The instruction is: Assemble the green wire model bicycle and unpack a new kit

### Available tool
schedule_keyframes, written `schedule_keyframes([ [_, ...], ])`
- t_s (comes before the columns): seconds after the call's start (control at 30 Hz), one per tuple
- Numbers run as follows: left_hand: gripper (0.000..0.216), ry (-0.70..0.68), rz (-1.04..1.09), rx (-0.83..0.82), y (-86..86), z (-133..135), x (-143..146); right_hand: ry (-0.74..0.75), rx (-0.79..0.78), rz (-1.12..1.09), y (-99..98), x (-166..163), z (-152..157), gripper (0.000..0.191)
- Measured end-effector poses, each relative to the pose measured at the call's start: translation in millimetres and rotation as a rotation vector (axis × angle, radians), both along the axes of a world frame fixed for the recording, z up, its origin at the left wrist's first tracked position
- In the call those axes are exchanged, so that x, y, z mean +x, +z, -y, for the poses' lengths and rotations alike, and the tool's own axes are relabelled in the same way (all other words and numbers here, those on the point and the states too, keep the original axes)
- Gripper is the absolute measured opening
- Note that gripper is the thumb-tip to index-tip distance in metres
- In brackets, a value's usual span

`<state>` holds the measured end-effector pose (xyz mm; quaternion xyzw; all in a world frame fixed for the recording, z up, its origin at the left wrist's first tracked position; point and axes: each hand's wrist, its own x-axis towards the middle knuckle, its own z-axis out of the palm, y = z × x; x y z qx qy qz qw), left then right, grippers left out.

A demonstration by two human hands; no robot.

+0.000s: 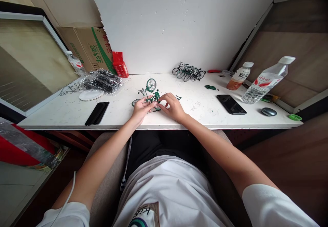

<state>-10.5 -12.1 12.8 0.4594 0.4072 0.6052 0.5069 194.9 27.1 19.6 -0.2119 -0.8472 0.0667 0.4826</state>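
A green model bicycle [153, 96] with thin spoked wheels is tilted over the table near its front edge. My left hand [140, 111] is closed on its lower part, the thumb along the near side. One wheel [151, 84] stands up on the far side, and another wheel [135, 102] shows partly behind my left fingers. At the bicycle's right end my right hand [173, 107] has thumb and fingertips pinched together against it. What lies between those fingertips is too small to make out. A small green piece [178, 97] lies just beyond my right hand.
Several finished-looking model bicycles [189, 72] stand at the back. A green part [210, 87] lies to the right, near a phone [231, 104], a tea bottle [240, 76] and a water bottle [268, 81]. Leftward are a second phone [97, 113], a bag of black parts [102, 81] and a red box [120, 65].
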Motion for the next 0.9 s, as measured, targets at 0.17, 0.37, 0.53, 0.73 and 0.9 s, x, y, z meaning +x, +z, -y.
schedule_keyframes([
  [0.17,0.075,0.007,0.008,-0.01,4.6,2.8,2.2,-0.095,-0.139,-0.036,0.2,0.5,-2.8,0.02],
  [0.37,0.074,0.01,-0.019,-0.004,8.4,5.6,3.7,-0.048,-0.279,-0.02,-4.8,0.4,-11.5,0.044],
  [0.53,0.074,0.024,-0.05,0.006,8.7,7.0,4.9,-0.01,-0.274,-0.021,-6.5,0.0,-11.6,0.045],
  [0.73,0.077,0.015,-0.058,0.012,7.3,7.5,4.9,-0.022,-0.231,0.02,-6.6,0.5,-9.4,0.039],
  [0.9,0.077,0.024,-0.047,0.015,7.2,7.8,5.0,-0.027,-0.212,0.027,-6.4,0.3,-8.7,0.036],
])
